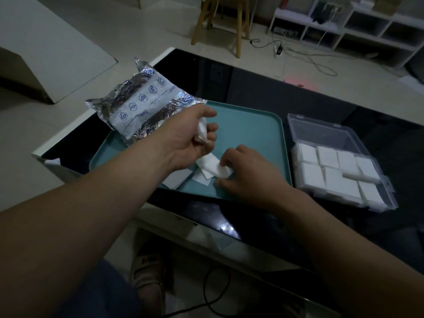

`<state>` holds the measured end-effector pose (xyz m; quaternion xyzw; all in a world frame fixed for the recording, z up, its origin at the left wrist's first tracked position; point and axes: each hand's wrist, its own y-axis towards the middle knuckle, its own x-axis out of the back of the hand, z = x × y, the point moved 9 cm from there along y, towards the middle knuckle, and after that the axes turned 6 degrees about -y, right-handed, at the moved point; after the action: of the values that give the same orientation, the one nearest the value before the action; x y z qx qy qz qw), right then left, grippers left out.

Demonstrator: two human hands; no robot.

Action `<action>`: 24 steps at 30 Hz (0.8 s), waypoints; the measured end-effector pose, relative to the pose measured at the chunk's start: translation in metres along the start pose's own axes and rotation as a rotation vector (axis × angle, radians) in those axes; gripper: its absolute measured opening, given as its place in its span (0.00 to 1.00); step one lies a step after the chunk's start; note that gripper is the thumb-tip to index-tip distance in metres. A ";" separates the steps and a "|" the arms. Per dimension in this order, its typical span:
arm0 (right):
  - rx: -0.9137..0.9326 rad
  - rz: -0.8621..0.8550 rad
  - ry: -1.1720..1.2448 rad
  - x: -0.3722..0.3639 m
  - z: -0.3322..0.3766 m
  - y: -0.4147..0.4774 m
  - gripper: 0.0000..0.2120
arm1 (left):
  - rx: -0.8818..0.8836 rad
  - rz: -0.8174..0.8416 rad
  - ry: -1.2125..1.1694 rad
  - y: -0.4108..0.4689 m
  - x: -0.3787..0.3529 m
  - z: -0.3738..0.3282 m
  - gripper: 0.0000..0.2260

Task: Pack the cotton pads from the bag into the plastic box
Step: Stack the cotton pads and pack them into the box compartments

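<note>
Cotton pads [206, 167]: loose pile on teal tray [252, 125], one pinched by right grip [250, 174]. A wad [202, 129] is clenched in left grip [190, 135], beside foil bag [142, 104]. Plastic box [321, 131], part-filled, lies right of the tray.

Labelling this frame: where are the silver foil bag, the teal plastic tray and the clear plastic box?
Silver foil bag [142, 102]: head view, white band.
Teal plastic tray [252, 125]: head view, bare floor.
Clear plastic box [321, 131]: head view, bare far end.

Crinkled shiny foil bag [142, 101], clear plastic box [339, 157], soft white cotton pads [332, 171], matt teal tray [252, 125], glossy black tabletop [252, 79]
</note>
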<state>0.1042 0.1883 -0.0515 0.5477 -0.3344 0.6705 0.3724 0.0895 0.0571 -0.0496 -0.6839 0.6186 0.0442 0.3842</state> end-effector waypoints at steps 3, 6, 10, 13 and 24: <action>0.006 -0.053 -0.041 0.003 0.001 -0.001 0.14 | -0.010 0.072 -0.003 -0.005 -0.014 0.006 0.09; 0.019 -0.050 -0.022 0.003 -0.001 -0.001 0.13 | -0.045 0.122 0.040 -0.009 -0.020 0.010 0.08; 0.034 -0.031 -0.015 0.004 0.000 -0.004 0.14 | -0.044 0.143 0.084 -0.011 -0.028 0.015 0.11; 0.031 -0.024 -0.012 0.006 -0.002 -0.005 0.11 | -0.043 0.151 0.117 -0.012 -0.031 0.016 0.14; -0.185 -0.246 0.374 0.051 -0.024 -0.031 0.16 | 0.062 0.227 0.079 -0.006 -0.062 0.056 0.13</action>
<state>0.1132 0.2312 -0.0045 0.4143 -0.2503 0.6763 0.5552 0.1036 0.1398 -0.0527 -0.5985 0.7079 0.0414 0.3729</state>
